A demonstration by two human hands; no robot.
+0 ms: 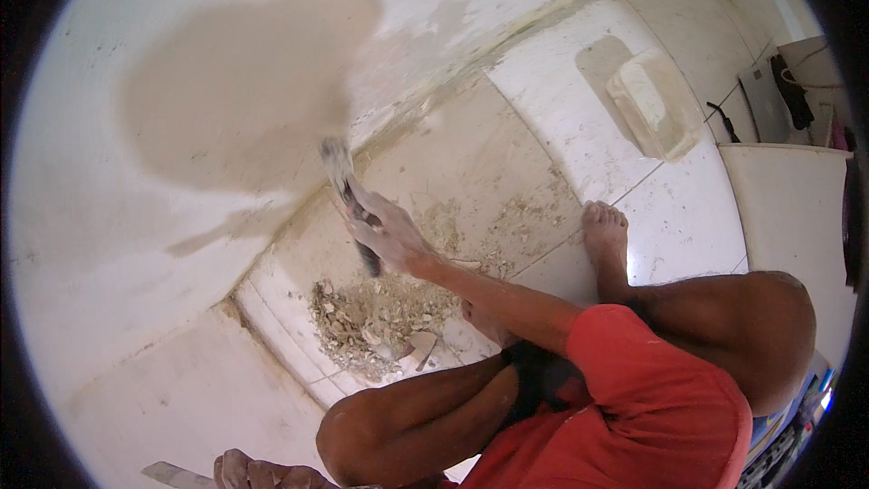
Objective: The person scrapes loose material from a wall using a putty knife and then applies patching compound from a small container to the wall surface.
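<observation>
My right hand [385, 231] grips a dark-handled tool [367, 254], apparently a brush, whose pale, powdery head [335, 158] is at the white wall [163, 244], just above the floor joint. In the lower left corner my left hand [258, 475] holds a flat pale blade [174, 476], perhaps a scraper; the rest of it is out of view. Crumbled plaster debris [362, 317] is heaped on the tiled floor beside my feet, with a small loose piece [419, 350] at its near edge.
An off-white plastic tub [668, 127] lies on the tiles at right. Beyond it stand a grey metal object [760, 104], dark items [792, 91] and a large pale panel or container [783, 208]. The wall corner runs along the left. My bare foot [605, 235] rests on the tiles.
</observation>
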